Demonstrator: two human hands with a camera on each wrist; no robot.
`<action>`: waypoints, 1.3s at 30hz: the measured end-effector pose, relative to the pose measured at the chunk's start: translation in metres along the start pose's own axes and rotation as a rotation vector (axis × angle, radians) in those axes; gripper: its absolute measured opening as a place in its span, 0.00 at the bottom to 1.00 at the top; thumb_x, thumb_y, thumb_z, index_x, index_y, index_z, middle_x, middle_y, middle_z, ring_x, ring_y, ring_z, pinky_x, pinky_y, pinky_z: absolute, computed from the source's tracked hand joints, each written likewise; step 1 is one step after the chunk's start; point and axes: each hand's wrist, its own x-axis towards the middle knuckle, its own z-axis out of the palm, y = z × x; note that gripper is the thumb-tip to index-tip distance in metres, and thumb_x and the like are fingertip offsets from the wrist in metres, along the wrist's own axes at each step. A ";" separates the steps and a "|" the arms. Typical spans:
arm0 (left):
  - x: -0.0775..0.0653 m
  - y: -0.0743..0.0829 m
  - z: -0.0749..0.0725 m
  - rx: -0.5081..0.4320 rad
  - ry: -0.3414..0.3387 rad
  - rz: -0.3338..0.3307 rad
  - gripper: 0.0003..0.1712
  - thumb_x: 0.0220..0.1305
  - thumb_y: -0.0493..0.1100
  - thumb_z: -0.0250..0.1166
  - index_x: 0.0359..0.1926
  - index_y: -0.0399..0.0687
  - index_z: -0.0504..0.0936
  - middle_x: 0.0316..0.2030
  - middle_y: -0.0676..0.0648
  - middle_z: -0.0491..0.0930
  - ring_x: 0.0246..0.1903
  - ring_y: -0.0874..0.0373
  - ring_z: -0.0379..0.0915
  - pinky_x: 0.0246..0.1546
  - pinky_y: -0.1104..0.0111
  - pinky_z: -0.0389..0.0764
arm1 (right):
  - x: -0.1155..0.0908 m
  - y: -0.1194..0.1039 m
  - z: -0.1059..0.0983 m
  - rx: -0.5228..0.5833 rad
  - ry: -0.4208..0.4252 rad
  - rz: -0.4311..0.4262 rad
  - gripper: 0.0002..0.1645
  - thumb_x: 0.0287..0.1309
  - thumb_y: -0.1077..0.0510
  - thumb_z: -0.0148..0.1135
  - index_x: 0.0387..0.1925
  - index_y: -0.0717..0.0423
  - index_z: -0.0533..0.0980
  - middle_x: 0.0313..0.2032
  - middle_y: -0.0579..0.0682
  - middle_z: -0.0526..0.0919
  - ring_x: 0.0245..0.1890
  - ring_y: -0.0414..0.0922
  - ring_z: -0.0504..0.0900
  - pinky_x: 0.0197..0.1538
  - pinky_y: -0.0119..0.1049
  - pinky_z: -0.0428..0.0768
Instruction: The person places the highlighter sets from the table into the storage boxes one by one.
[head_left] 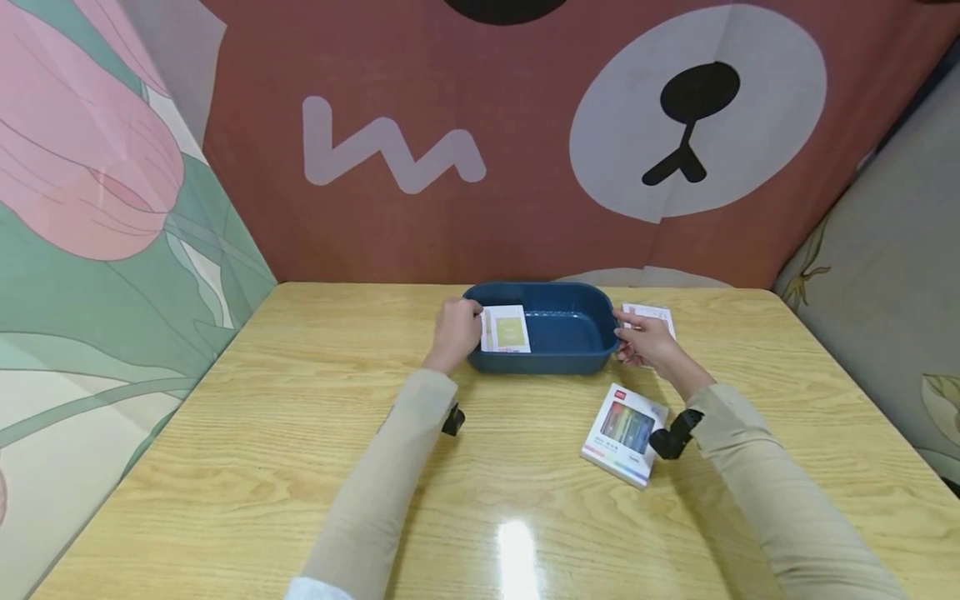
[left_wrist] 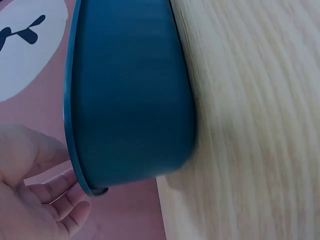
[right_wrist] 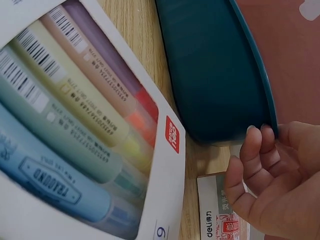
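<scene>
A dark blue plastic basin [head_left: 551, 363] with rounded corners sits near the back of the table. My left hand [head_left: 455, 332] grips its left end, thumb and fingers at the rim in the left wrist view. At the opposite end, my right hand [head_left: 651, 342] pinches the rim between thumb and fingers. Inside the basin, a white pack with a yellow-green panel [head_left: 510, 331] leans at the left. A white box of highlighters [head_left: 624, 433], pens showing through its window, lies below the right hand. Another white pack [right_wrist: 216, 207] lies beside the basin, partly hidden by that hand.
The wooden table [head_left: 300, 467] meets a brown wall covering [head_left: 375, 233] with a cartoon face just behind the basin. Floral panels [head_left: 90, 275] stand along the left side. A grey patterned covering [head_left: 892, 242] borders the right.
</scene>
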 end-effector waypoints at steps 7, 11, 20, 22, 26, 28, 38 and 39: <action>0.000 -0.016 0.001 -0.041 -0.101 -0.066 0.13 0.54 0.36 0.62 0.43 0.39 0.82 0.42 0.39 0.76 0.47 0.45 0.68 0.43 0.56 0.71 | -0.002 -0.001 0.000 -0.004 -0.007 -0.007 0.31 0.64 0.63 0.43 0.67 0.58 0.50 0.15 0.46 0.72 0.15 0.37 0.74 0.21 0.30 0.73; 0.001 -0.025 0.005 -0.048 -0.133 -0.091 0.18 0.54 0.39 0.65 0.46 0.39 0.80 0.45 0.39 0.75 0.49 0.45 0.66 0.46 0.56 0.69 | -0.001 -0.001 0.000 -0.007 -0.016 -0.016 0.31 0.64 0.63 0.43 0.67 0.59 0.49 0.15 0.46 0.72 0.14 0.36 0.74 0.20 0.30 0.73; 0.002 -0.037 0.004 -0.180 -0.161 -0.063 0.18 0.58 0.38 0.61 0.49 0.34 0.77 0.46 0.36 0.74 0.50 0.44 0.66 0.51 0.58 0.66 | -0.001 0.000 -0.001 -0.007 -0.017 -0.017 0.31 0.64 0.63 0.43 0.67 0.59 0.50 0.15 0.46 0.72 0.15 0.36 0.74 0.21 0.30 0.73; 0.002 -0.039 0.006 -0.216 -0.166 -0.049 0.17 0.61 0.37 0.58 0.50 0.33 0.76 0.47 0.36 0.74 0.51 0.45 0.66 0.52 0.60 0.65 | -0.001 0.000 -0.001 -0.004 -0.019 -0.016 0.31 0.64 0.63 0.43 0.67 0.59 0.50 0.15 0.46 0.72 0.15 0.36 0.74 0.21 0.30 0.72; 0.003 -0.044 0.008 -0.248 -0.186 -0.019 0.17 0.64 0.35 0.51 0.52 0.32 0.74 0.49 0.36 0.73 0.52 0.46 0.65 0.53 0.61 0.64 | -0.001 0.001 -0.003 -0.003 -0.040 -0.024 0.31 0.65 0.62 0.44 0.67 0.59 0.49 0.16 0.46 0.73 0.14 0.36 0.74 0.20 0.30 0.72; 0.002 -0.045 0.008 -0.264 -0.197 -0.017 0.17 0.65 0.34 0.49 0.53 0.32 0.73 0.50 0.36 0.72 0.53 0.46 0.65 0.53 0.61 0.64 | -0.001 0.002 -0.004 0.003 -0.060 -0.031 0.31 0.65 0.62 0.44 0.67 0.60 0.48 0.16 0.46 0.74 0.14 0.36 0.73 0.20 0.30 0.71; 0.006 -0.054 0.011 -0.501 -0.226 -0.177 0.18 0.65 0.39 0.53 0.55 0.42 0.74 0.32 0.41 0.75 0.28 0.53 0.67 0.28 0.66 0.69 | -0.001 0.006 -0.009 -0.025 -0.102 -0.073 0.32 0.66 0.61 0.43 0.67 0.59 0.46 0.18 0.46 0.77 0.15 0.36 0.74 0.20 0.31 0.72; 0.008 -0.063 0.019 -0.549 -0.206 -0.154 0.18 0.64 0.42 0.54 0.54 0.44 0.75 0.28 0.43 0.74 0.26 0.55 0.66 0.25 0.68 0.68 | 0.000 0.006 -0.010 -0.033 -0.100 -0.074 0.32 0.66 0.60 0.44 0.67 0.59 0.47 0.18 0.47 0.77 0.15 0.37 0.74 0.21 0.31 0.72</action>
